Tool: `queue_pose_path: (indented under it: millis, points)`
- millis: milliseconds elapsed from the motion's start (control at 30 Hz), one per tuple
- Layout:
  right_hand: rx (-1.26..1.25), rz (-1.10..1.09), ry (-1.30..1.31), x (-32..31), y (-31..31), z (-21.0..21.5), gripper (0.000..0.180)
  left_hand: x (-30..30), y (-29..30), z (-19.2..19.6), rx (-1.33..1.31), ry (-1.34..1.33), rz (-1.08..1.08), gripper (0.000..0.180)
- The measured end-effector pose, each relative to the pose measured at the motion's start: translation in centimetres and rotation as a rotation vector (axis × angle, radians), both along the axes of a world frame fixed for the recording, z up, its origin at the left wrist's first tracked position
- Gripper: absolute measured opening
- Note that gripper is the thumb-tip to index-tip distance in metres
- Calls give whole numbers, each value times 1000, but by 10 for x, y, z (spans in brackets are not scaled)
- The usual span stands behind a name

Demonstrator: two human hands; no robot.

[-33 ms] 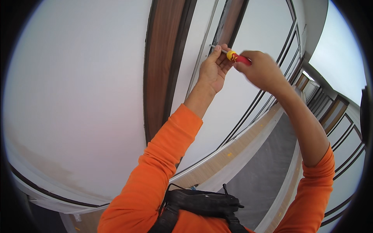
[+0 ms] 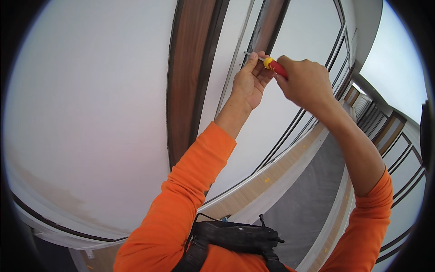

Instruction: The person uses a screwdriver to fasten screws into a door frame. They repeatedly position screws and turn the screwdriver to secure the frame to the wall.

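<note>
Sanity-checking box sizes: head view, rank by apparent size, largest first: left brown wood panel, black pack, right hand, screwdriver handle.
1. Left brown wood panel
2. Black pack and right hand: too close in area to rank, though the pack is wider
3. Screwdriver handle, visible part only

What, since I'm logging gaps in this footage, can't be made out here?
All in the head view:
Screwdriver: handle's rear end, hidden by the right hand; part of its shaft, behind the left hand; what its tip meets, too small.
Blue item: partly hidden by the black chest pack.
Right sleeve: cut off by the lower edge.
</note>
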State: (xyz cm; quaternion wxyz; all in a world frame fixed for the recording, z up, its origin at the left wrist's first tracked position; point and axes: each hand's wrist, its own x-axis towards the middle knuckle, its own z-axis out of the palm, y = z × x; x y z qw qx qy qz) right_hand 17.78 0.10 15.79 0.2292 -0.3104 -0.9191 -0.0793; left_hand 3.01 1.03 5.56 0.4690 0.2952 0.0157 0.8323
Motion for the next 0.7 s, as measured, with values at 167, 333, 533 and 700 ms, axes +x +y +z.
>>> queue_pose_path:
  millis: [167, 333, 533, 700]
  points:
    - [-445, 14, 203, 17, -21, 1, 49, 4, 3, 4, 8, -16, 48, 24]
    - [-941, -3, 267, 25, -17, 6, 53, 5, -1, 5, -10, -76, 19, 24]
    - [346, 119, 178, 11, -18, -18, 44, 7, -10, 6, -115, -42, 9, 24]
    - [-1067, 157, 381, 29, -28, 7, 55, 16, -8, 19, -103, -168, 28, 22]
